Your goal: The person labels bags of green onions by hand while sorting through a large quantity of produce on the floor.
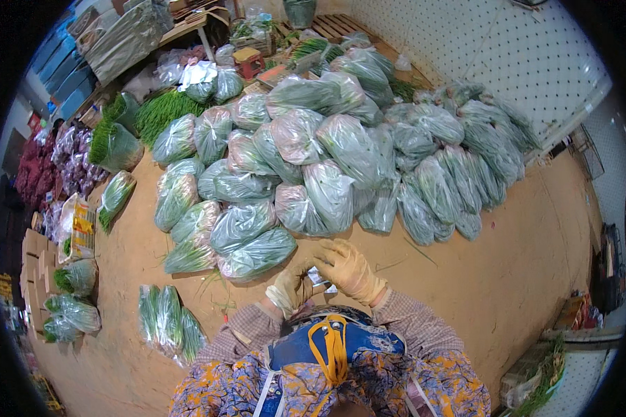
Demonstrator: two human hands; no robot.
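My left hand [291, 285] and my right hand [350, 272], both in yellowish work gloves, meet in front of my waist with the fingertips overlapping. Between them are small white slips [318, 277] with dark marks, partly covered by the gloves. My fingers curl around these slips, though the exact grip is hidden. Just beyond my hands lies a large heap of clear plastic bags [327, 190], tied and filled with green leafy stalks, some with pale pinkish ends. The nearest bag [258, 254] rests on the brown floor at the front of the heap.
To the left lie bagged green bundles [161, 318] and a single bundle [117, 195]. Cardboard boxes [37, 273] and a yellow-white crate [78, 229] line that side. Loose greens [169, 115] stand behind. A dotted white wall [480, 47] bounds the back right.
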